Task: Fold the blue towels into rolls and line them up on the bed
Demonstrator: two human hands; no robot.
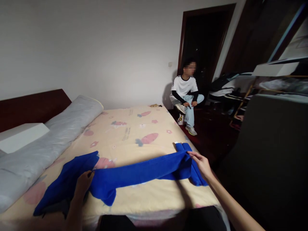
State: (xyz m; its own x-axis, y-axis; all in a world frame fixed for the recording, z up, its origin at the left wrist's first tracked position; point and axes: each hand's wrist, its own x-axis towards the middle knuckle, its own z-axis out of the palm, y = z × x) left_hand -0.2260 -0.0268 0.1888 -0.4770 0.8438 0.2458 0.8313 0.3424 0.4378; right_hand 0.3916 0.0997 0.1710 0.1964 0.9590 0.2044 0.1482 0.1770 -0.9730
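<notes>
A long blue cloth is stretched between my two hands above the bed's near side. My left hand is closed on its left end, and my right hand pinches its right end. Part of the cloth hangs down beside my left hand. Another blue cloth lies spread and crumpled to the left, partly behind my left hand. Rolled blue cloth lies at the bed's right edge, beneath and beside my right hand.
The bed has a patterned cream sheet. A long grey pillow and a white box lie at the left. A person sits beyond the bed's far right corner. Dark furniture stands at the right.
</notes>
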